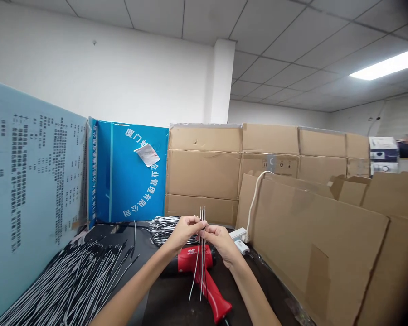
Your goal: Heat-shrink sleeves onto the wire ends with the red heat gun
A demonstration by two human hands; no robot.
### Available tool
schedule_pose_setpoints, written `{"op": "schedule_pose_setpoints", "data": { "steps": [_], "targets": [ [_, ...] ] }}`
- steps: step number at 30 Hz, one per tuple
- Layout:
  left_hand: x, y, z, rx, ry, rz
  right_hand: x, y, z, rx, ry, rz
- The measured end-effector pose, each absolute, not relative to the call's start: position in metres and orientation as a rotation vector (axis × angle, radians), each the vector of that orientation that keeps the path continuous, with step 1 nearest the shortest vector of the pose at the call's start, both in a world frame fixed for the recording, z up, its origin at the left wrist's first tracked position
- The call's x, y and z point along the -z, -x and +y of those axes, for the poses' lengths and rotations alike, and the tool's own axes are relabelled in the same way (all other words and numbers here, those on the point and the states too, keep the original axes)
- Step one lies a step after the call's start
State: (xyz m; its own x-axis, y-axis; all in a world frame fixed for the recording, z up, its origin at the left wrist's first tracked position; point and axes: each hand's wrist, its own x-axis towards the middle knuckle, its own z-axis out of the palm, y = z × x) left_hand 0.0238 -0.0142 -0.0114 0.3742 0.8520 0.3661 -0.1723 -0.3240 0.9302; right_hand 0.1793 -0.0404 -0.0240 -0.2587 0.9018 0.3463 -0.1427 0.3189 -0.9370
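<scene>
Both my hands meet above the dark bench and pinch a small upright bunch of thin wires (201, 253). My left hand (184, 232) grips the bunch from the left with closed fingers. From the right, my right hand (220, 241) pinches the same wires. The wire tips stick up above my fingers and their long ends hang down toward the bench. Directly under my hands lies a red heat gun (204, 277), its handle pointing toward me.
A large heap of black and white wires (71, 280) covers the bench at the left, and another pile (163, 226) lies behind my hands. Blue printed boards (132, 172) and cardboard walls (309, 244) enclose the bench. A white power strip (238, 234) with its cord sits at the right.
</scene>
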Motion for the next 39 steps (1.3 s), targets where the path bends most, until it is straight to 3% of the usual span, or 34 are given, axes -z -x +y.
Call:
{"op": "schedule_pose_setpoints", "data": {
  "steps": [39],
  "targets": [
    [0.011, -0.025, -0.015, -1.148, -1.462, 0.625, 0.044, -0.18, -0.038, -1.104, 0.77, -1.467]
  ]
}}
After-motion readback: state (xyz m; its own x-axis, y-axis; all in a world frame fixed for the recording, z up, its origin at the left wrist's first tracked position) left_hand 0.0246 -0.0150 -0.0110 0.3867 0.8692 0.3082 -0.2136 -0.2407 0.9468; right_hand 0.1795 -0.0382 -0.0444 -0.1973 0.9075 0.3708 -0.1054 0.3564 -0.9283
